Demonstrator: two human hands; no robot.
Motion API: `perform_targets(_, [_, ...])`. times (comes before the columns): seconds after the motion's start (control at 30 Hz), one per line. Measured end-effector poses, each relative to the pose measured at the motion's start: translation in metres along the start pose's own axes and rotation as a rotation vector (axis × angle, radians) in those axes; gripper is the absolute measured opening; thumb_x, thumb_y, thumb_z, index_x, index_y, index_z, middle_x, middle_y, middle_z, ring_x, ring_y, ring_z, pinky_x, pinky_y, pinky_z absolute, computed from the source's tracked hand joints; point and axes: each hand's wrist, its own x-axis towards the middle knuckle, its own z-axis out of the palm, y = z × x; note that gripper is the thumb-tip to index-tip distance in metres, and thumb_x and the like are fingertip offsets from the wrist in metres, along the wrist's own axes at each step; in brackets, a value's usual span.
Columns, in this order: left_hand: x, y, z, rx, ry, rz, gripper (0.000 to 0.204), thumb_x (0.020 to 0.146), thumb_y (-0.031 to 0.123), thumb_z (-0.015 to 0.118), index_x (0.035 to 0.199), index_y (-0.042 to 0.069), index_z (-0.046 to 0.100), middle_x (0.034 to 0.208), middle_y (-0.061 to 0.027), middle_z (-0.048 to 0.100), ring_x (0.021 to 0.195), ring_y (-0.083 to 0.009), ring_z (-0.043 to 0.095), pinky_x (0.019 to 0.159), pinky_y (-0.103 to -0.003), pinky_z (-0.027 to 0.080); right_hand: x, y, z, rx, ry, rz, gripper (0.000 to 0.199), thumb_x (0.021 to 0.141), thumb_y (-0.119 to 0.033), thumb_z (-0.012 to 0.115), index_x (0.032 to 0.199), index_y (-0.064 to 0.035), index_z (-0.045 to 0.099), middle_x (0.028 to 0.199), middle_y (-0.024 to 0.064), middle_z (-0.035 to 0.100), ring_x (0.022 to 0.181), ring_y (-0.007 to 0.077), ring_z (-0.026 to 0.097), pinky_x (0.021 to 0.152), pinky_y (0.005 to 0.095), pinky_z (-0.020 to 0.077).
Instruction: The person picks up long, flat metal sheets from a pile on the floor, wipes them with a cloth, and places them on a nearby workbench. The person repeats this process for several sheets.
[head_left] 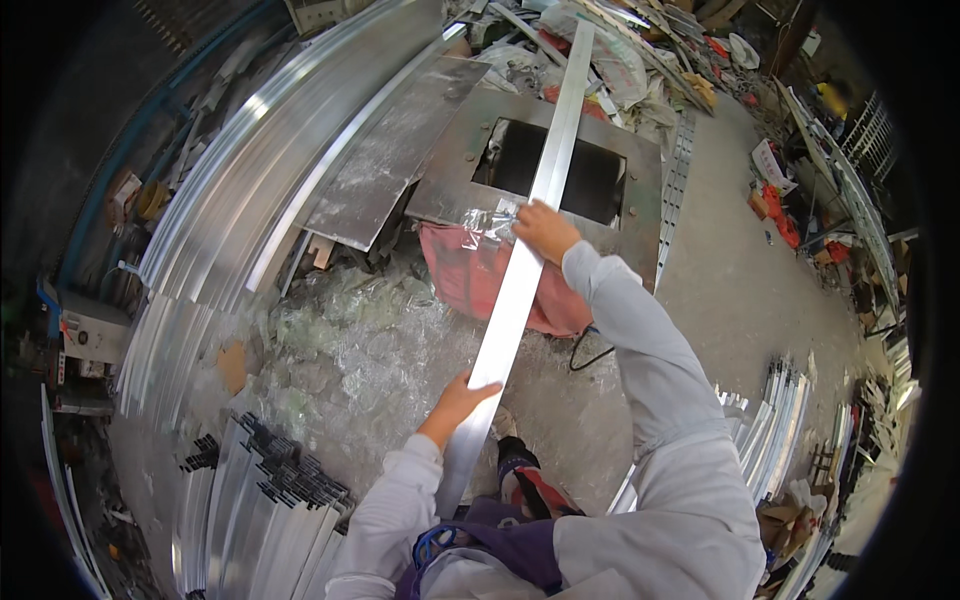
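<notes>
A long silver metal profile (518,290) runs from beside my body up across a metal-topped work table (450,180). My left hand (460,405) grips the profile's left edge near my body, thumb over the top face. Farther along, my right hand (546,232) is closed over its right edge, close to the table's near side. The profile crosses a dark rectangular opening (520,158) in the tabletop. Clear plastic film or tape (488,222) lies on the table's near edge, left of my right hand. Red cloth (455,275) hangs beneath that edge.
Long metal profiles (270,130) are stacked at the left, beside a flat metal sheet (385,165). Crumpled clear film (345,325) covers the floor at left. Bundled profiles stand at lower left (270,510) and lower right (775,420). Scrap (640,50) is heaped behind the table.
</notes>
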Motion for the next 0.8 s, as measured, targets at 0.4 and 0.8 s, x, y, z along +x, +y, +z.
perform_targets(0.4, [-0.05, -0.076, -0.015, -0.083, -0.062, -0.011, 0.067, 0.079, 0.036, 0.079, 0.129, 0.0, 0.053, 0.116, -0.0128, 0.064, 0.106, -0.0198, 0.059, 0.093, -0.034, 0.046, -0.012, -0.077, -0.004, -0.133, -0.137, -0.209, 0.021, 0.079, -0.012, 0.06, 0.1, -0.0121, 0.067, 0.106, 0.0065, 0.061, 0.109, 0.0284, 0.054, 0.112, 0.0444, 0.0312])
perform_targets(0.8, [-0.421, -0.447, -0.071, 0.022, -0.024, -0.428, 0.069, 0.086, 0.049, 0.067, 0.133, 0.0, 0.051, 0.125, -0.0126, 0.061, 0.12, -0.023, 0.054, 0.101, -0.035, 0.04, -0.153, -0.517, -0.095, 0.701, -0.084, -0.38, 0.017, 0.075, -0.018, 0.057, 0.09, -0.0101, 0.054, 0.09, 0.0064, 0.053, 0.094, 0.0245, 0.053, 0.092, 0.0371, 0.0395])
